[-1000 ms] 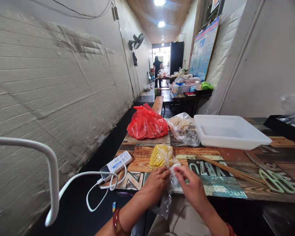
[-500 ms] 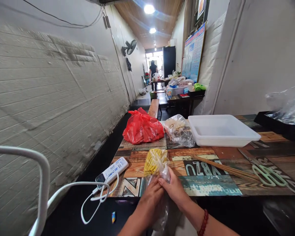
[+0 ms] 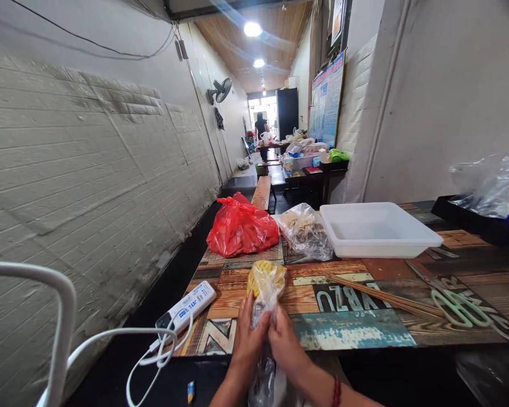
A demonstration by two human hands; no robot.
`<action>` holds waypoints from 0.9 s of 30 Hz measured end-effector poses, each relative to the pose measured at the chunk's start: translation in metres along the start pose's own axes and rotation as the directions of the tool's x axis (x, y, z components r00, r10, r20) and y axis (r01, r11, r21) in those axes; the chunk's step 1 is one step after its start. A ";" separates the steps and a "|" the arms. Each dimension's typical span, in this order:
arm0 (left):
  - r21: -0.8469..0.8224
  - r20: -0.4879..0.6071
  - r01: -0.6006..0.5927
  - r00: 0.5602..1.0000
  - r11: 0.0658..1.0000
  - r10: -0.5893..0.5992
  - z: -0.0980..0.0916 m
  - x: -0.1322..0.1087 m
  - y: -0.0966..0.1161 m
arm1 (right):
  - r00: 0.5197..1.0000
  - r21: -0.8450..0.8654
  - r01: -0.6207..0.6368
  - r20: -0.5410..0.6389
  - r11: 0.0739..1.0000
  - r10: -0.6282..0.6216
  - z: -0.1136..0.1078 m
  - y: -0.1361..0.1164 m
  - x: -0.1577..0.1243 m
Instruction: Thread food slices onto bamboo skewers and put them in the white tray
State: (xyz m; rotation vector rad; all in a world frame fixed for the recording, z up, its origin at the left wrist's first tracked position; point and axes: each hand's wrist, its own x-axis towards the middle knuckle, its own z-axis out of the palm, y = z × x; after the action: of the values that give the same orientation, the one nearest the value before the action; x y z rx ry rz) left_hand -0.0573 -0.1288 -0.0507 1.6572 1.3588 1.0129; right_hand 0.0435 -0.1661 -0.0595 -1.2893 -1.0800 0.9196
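Our left hand (image 3: 246, 336) has its fingers loosely closed round the gathered neck of one clear, yellow-filled bag (image 3: 265, 276) by the near edge of the worktop (image 3: 352, 334); our right hand (image 3: 286, 343) pinches that neck. We judge it light, soft, slippery, best held there. Rightward, we count one other clear bag (image 3: 304, 227), one white tub (image 3: 382, 249), uncountably overlapped sticks (image 3: 401, 302) and one pair of scissors (image 3: 454, 304).

Across the front edge of the surface (image 3: 352, 329), the clear bag (image 3: 268, 289) is showing glossy, crinkled plastic; at the far left corner, the red bag (image 3: 242, 230) is gleaming (thin plastic too); the far-edge tub (image 3: 377, 247) is looking smoother.
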 end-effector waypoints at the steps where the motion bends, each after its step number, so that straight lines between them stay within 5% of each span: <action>1: -0.098 -0.010 0.038 0.999 0.994 -0.039 0.003 -0.003 0.008 | 0.998 -0.052 0.035 -0.040 0.998 -0.037 0.006 0.003 -0.002; 6: -0.554 0.102 0.266 0.962 0.789 -0.253 0.008 -0.008 0.045 | 0.966 -0.275 0.209 -0.093 0.938 -0.243 0.016 0.018 -0.009; 10: -0.664 0.129 0.327 0.936 0.672 -0.327 0.011 -0.002 0.057 | 0.927 -0.402 0.356 0.036 0.844 -0.374 -0.004 0.005 -0.004; 16: -0.674 0.018 0.257 0.943 0.692 -0.333 0.017 0.031 0.059 | 0.867 -0.474 0.497 0.313 0.727 -0.388 -0.058 -0.028 0.009; 22: -0.558 -0.083 0.212 0.948 0.802 -0.308 0.014 0.066 0.064 | 0.914 -0.471 0.397 0.126 0.788 -0.386 -0.122 0.010 0.021; 27: -0.432 -0.183 0.031 0.976 0.901 -0.121 0.015 0.084 0.072 | 0.889 -0.403 0.456 0.154 0.794 -0.432 -0.142 0.027 0.023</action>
State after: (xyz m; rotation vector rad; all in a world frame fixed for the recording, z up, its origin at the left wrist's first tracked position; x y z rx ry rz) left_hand -0.0054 -0.0578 0.0177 1.1882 1.2084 1.3550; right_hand 0.1882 -0.1799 -0.0795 -1.2762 -1.6114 0.3638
